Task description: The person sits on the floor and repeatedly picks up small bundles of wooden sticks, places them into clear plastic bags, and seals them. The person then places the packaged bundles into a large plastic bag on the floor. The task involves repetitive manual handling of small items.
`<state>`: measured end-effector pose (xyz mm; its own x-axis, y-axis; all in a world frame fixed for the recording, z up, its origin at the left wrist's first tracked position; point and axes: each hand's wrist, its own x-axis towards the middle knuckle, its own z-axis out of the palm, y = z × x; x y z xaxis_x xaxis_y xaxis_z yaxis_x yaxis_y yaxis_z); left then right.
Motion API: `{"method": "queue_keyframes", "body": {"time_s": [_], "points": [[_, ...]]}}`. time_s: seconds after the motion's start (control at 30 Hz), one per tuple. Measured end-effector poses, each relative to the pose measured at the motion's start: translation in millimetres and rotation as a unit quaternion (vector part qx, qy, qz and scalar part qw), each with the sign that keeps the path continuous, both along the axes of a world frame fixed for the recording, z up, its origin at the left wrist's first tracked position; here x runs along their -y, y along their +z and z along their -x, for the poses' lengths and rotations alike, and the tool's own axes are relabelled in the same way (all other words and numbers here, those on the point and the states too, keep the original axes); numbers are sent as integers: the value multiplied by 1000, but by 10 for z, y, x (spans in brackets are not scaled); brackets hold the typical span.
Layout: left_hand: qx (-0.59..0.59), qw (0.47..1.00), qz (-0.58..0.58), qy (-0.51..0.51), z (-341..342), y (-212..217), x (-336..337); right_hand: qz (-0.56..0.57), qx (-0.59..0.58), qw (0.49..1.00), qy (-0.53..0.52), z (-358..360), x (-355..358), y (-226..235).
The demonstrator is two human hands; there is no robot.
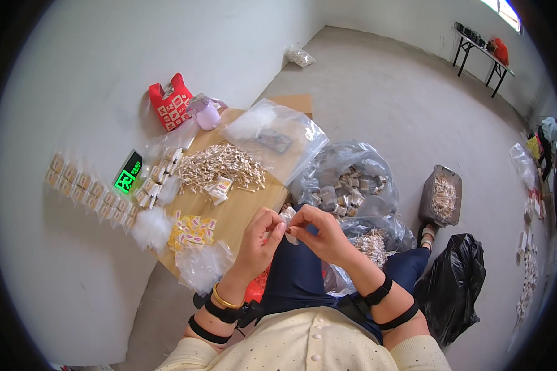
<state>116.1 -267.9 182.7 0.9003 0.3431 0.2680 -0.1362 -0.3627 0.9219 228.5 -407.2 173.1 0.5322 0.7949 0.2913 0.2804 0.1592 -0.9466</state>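
Observation:
Above my lap, my left hand [261, 240] and my right hand [322, 234] meet, fingertips pinched on a small clear plastic bag [288, 216]. Whatever is inside the bag is mostly hidden by my fingers. On the wooden table [238, 213] to the left lies a large heap of cotton swabs [220, 166], with a small packet [220, 188] at its near edge. Closer to me are scattered yellow-and-white cards [192, 231] and a pile of flat clear bags [203, 266].
Rows of filled packets [91, 193] line the table's left side. A red bag [171, 104] and purple jug [205, 112] stand at the back. On the floor are a clear sack of packets [360, 185], a grey bin [441, 201] of swabs and a black plastic bag [455, 287].

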Motion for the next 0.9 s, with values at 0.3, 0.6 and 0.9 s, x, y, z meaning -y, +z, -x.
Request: {"method": "queue_keyframes", "body": {"time_s": [0.3,0.6,0.9], "points": [[57,998,32,-12,-18,-101,-21,-110,-249,960,56,-71,159,-61],[-70,966,249,-20,-48,-175,113,-116,-353,921,114,-158,207,-96],[-15,977,83,196,-242,-200,213,-33,-26,982,-182,67,-34,55]]}}
